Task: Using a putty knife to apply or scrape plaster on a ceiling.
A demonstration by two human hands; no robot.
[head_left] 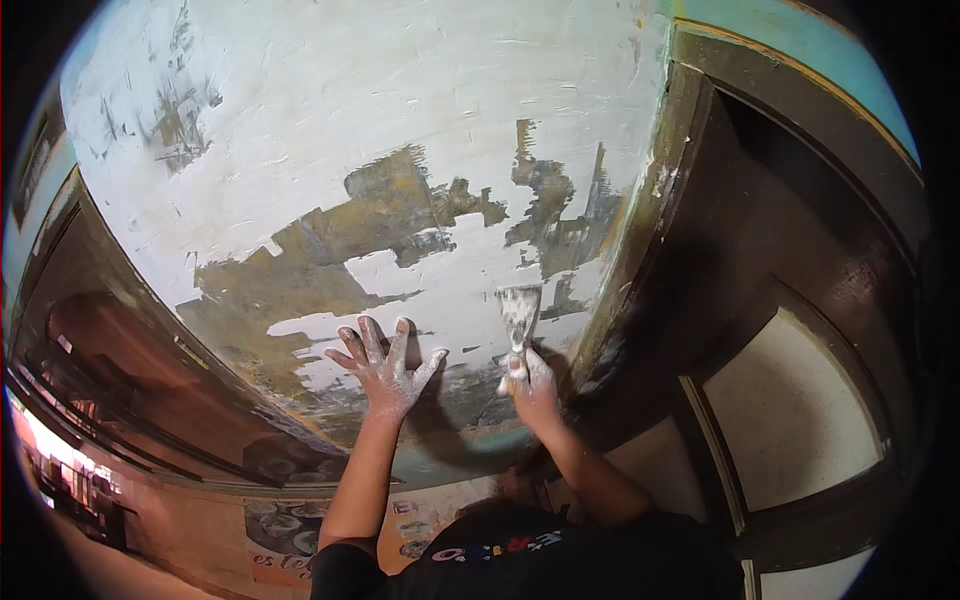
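Observation:
In front of me is a wall (430, 60) coated unevenly with white filler, with bare grey-brown patches (300, 260) showing through in its middle and lower part. My left hand (385, 375) is spread out against the lower wall, its fingers dusted white and holding nothing. To its right, my right hand (532, 388) is closed around the handle of a putty knife (519, 310). The blade points up, smeared with white filler, and lies at or very near the wall surface; whether it touches, I cannot tell.
A dark wooden door frame (690, 120) borders the wall on the right, beside a dark door with pale panels (800, 400). On the left stands another brown frame (110, 250). A printed poster (285, 535) hangs low behind my left forearm.

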